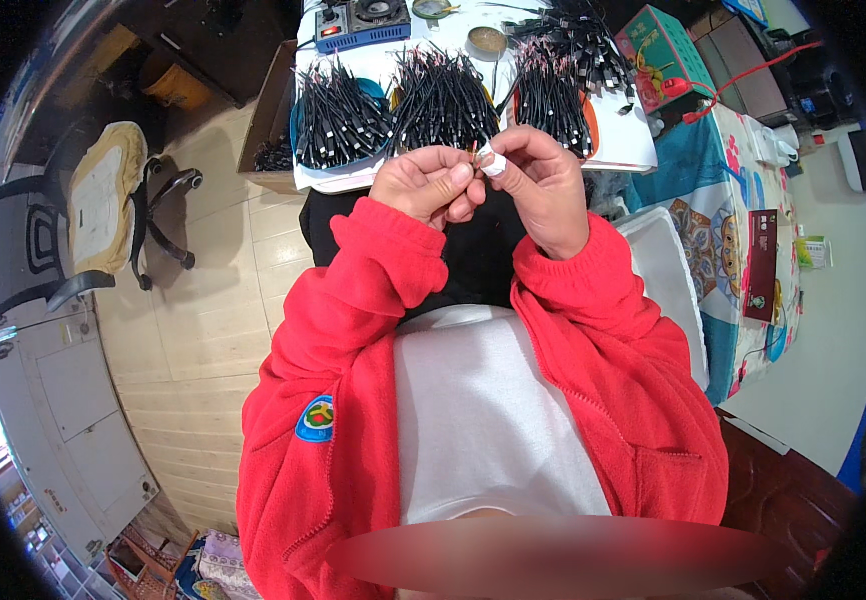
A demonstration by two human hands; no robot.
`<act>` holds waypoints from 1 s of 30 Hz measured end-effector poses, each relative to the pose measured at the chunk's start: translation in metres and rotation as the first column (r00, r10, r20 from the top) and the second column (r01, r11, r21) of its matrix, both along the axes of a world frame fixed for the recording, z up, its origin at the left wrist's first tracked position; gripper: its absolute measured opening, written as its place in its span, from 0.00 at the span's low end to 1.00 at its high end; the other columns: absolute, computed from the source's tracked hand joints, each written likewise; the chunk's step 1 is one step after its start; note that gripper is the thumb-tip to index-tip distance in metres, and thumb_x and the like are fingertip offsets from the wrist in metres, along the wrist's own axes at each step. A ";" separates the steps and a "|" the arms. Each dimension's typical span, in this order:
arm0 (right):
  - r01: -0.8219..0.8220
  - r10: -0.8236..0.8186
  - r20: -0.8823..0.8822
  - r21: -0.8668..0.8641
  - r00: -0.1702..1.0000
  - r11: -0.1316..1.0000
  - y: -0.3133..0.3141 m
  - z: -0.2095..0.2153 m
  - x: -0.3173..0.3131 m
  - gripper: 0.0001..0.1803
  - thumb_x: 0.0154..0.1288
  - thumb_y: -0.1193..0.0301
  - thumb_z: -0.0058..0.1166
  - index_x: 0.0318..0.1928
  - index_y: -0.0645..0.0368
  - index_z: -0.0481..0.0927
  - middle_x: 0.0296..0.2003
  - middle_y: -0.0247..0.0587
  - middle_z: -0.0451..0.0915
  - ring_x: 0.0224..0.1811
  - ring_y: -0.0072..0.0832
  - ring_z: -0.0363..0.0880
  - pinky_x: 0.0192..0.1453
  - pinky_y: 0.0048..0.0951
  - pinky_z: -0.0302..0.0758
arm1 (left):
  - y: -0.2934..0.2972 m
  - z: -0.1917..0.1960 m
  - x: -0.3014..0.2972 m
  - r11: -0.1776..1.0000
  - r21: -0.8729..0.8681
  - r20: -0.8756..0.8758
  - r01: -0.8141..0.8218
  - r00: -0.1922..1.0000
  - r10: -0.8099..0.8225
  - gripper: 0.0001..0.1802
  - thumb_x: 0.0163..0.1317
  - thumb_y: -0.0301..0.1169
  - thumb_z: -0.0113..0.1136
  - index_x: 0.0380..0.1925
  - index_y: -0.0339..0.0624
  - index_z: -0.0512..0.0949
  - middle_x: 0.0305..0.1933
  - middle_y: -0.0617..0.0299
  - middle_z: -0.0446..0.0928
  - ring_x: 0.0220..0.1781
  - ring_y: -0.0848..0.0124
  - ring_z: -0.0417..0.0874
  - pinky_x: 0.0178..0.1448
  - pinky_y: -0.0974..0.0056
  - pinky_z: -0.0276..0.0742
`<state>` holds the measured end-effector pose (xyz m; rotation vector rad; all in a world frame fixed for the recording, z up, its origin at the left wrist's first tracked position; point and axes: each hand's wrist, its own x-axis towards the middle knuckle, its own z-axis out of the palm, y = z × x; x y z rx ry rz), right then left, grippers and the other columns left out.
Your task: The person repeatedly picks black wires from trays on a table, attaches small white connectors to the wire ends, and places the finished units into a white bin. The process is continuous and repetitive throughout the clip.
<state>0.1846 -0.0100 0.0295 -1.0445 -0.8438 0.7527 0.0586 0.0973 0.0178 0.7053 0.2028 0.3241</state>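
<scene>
My left hand is closed in a pinch, with a thin reddish wire end sticking up at its fingertips. Close against it, the thumb and forefinger of my right hand come together. Something small and white shows at those right fingertips; whether it is a wrap on the fingers or a piece held between them, I cannot tell. Just beyond both hands lie bundles of short black cables: a left bundle, a middle bundle and a right bundle, with pinkish wire ends at their far side.
The bundles rest in coloured trays on a white-covered table. Behind them stand a blue soldering station and a small round tin. More black cables are heaped at the far right. A wheeled chair stands left, a white bin right.
</scene>
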 end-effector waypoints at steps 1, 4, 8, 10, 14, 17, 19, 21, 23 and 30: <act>-0.004 0.004 0.023 -0.005 1.000 1.000 -0.001 0.002 0.001 0.06 0.62 0.75 0.57 0.37 0.63 0.78 0.32 0.33 0.78 0.32 0.16 0.74 0.38 0.17 0.70 | 0.000 0.002 -0.001 0.997 0.071 -0.046 -0.025 0.999 0.028 0.08 0.64 0.24 0.53 0.40 0.31 0.75 0.29 0.56 0.78 0.23 0.77 0.72 0.28 0.75 0.67; 0.079 -0.082 0.425 0.025 0.902 0.997 -0.003 0.007 0.007 0.06 0.62 0.75 0.57 0.37 0.64 0.77 0.32 0.33 0.78 0.33 0.17 0.75 0.40 0.18 0.71 | 0.000 0.006 -0.003 0.968 0.249 -0.126 -0.032 0.990 0.065 0.08 0.64 0.24 0.53 0.41 0.31 0.75 0.29 0.55 0.79 0.24 0.79 0.73 0.27 0.77 0.66; 0.102 -0.107 0.466 0.037 0.878 0.994 -0.005 0.006 0.006 0.07 0.62 0.74 0.57 0.38 0.64 0.76 0.31 0.33 0.78 0.33 0.17 0.75 0.39 0.18 0.71 | 0.002 0.006 -0.004 0.950 0.312 -0.125 -0.025 0.990 0.067 0.08 0.64 0.23 0.54 0.41 0.31 0.75 0.29 0.56 0.79 0.24 0.78 0.73 0.27 0.77 0.66; 0.009 -0.010 0.109 0.012 0.994 1.000 -0.004 0.000 0.000 0.07 0.62 0.73 0.57 0.38 0.63 0.76 0.31 0.33 0.78 0.33 0.17 0.75 0.39 0.17 0.70 | 0.000 0.002 -0.003 0.987 0.160 -0.026 0.002 1.000 0.002 0.08 0.64 0.23 0.53 0.41 0.31 0.75 0.29 0.56 0.78 0.23 0.78 0.72 0.27 0.76 0.66; -0.058 0.057 -0.179 -0.001 0.982 0.998 -0.003 -0.006 -0.005 0.07 0.62 0.73 0.58 0.38 0.62 0.76 0.31 0.33 0.79 0.33 0.16 0.75 0.38 0.17 0.70 | -0.001 -0.006 -0.001 0.996 -0.034 0.108 0.084 0.991 -0.080 0.09 0.64 0.25 0.53 0.42 0.32 0.75 0.28 0.56 0.76 0.22 0.77 0.67 0.29 0.71 0.65; -0.058 0.056 -0.234 -0.003 0.971 0.998 -0.001 -0.004 -0.007 0.06 0.62 0.73 0.58 0.38 0.62 0.76 0.31 0.32 0.79 0.33 0.16 0.75 0.38 0.17 0.70 | 0.001 -0.008 -0.001 0.988 -0.081 0.181 0.135 0.976 -0.119 0.09 0.64 0.26 0.53 0.42 0.32 0.75 0.29 0.56 0.76 0.21 0.77 0.66 0.29 0.69 0.65; -0.052 0.050 -0.230 -0.006 0.972 0.999 -0.002 -0.001 -0.008 0.06 0.61 0.75 0.57 0.37 0.63 0.76 0.30 0.33 0.79 0.32 0.17 0.75 0.37 0.18 0.70 | 0.001 -0.008 -0.001 0.985 -0.102 0.170 0.140 0.978 -0.122 0.09 0.64 0.26 0.53 0.42 0.32 0.75 0.28 0.56 0.76 0.22 0.77 0.67 0.28 0.71 0.64; 0.080 -0.086 0.162 0.044 0.983 0.996 -0.005 0.003 -0.008 0.05 0.61 0.76 0.57 0.36 0.64 0.76 0.30 0.33 0.78 0.32 0.18 0.75 0.37 0.19 0.70 | 0.001 -0.006 -0.001 0.998 -0.003 0.077 0.061 0.995 -0.061 0.08 0.64 0.25 0.54 0.41 0.32 0.75 0.28 0.56 0.77 0.23 0.77 0.69 0.28 0.73 0.65; 0.177 -0.203 0.617 0.103 0.761 0.979 -0.011 0.005 -0.006 0.04 0.59 0.79 0.56 0.34 0.65 0.76 0.30 0.35 0.76 0.31 0.19 0.74 0.36 0.20 0.70 | 0.000 -0.005 -0.002 0.972 0.225 -0.063 -0.063 0.995 0.079 0.07 0.63 0.23 0.54 0.39 0.31 0.76 0.28 0.57 0.77 0.24 0.76 0.71 0.28 0.75 0.67; 0.094 -0.097 0.086 0.035 0.992 0.995 -0.008 -0.005 -0.007 0.07 0.61 0.77 0.57 0.40 0.65 0.76 0.34 0.33 0.76 0.34 0.17 0.73 0.39 0.19 0.69 | 0.002 -0.001 -0.002 0.996 0.081 0.027 -0.023 0.999 0.021 0.08 0.62 0.23 0.55 0.39 0.30 0.75 0.28 0.57 0.78 0.23 0.77 0.72 0.27 0.77 0.68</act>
